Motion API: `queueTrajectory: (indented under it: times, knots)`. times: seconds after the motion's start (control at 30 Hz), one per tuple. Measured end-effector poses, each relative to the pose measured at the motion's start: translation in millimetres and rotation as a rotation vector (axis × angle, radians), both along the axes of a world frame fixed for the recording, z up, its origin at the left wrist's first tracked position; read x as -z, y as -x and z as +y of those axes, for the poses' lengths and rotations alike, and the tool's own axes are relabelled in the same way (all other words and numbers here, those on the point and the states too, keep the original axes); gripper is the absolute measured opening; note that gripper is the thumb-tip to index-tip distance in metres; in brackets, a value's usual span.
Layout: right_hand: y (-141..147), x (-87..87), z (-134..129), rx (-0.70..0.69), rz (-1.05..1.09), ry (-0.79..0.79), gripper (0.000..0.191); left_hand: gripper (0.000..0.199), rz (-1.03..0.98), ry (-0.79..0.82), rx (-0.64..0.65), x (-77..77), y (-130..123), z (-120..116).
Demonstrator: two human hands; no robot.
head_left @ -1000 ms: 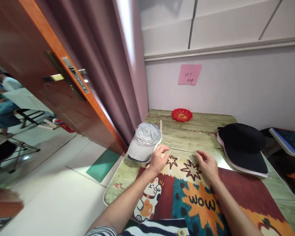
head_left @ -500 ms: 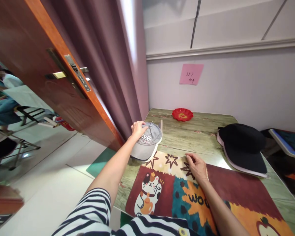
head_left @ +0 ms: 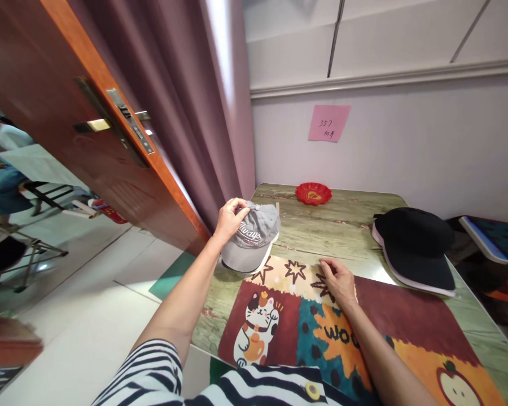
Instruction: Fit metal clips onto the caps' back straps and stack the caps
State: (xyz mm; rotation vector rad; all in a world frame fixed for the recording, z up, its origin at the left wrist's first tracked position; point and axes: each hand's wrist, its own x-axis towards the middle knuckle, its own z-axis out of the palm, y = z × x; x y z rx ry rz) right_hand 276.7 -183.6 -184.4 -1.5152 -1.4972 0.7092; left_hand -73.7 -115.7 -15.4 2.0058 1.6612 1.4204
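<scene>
Left hand (head_left: 231,217) has its fingers pinched on the crown of the grey cap (head_left: 250,237) at the surface's left edge, beside the cartoon mat (head_left: 305,321). Soft, light fabric — likely collapses; the stiffer brim is the firmer hold. Right hand (head_left: 338,280) rests loosely curled on the mat, holding nothing.

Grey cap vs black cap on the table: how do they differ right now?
The grey cap is light, with lettering on its front; the black cap is dark with a white brim edge and no lettering visible. The left hand grips the grey cap at the table's left edge; nothing touches the black cap at the right. The grey cap's brim overlaps the printed mat; the black cap lies off it. Both rest on the table.
</scene>
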Motion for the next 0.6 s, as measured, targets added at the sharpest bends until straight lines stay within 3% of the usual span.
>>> queueTrajectory:
  times: [0.13, 0.23, 0.33, 0.5, 0.6]
  knots:
    - [13, -12.2, -4, 0.043, 0.141, 0.003, 0.054, 0.011, -0.045, -0.038, 0.114, -25.1, -16, -22]
    - [30, -38.1, -6, -0.116, 0.403, 0.074, 0.056, 0.012, -0.078, -0.073, 0.189, -43.8, -36, -36]
    - [45, -74.4, -1, -0.257, 0.758, 0.158, 0.061, 0.013, -0.104, -0.082, 0.264, -59.2, -57, -46]
    - [35, -129.0, 19, -0.392, 1.011, 0.303, 0.077, 0.015, -0.135, -0.021, 0.390, -72.1, -87, -65]
    - [18, -145.6, 25, -0.503, 1.029, 0.373, 0.064, 0.016, -0.183, 0.046, 0.486, -71.7, -96, -78]
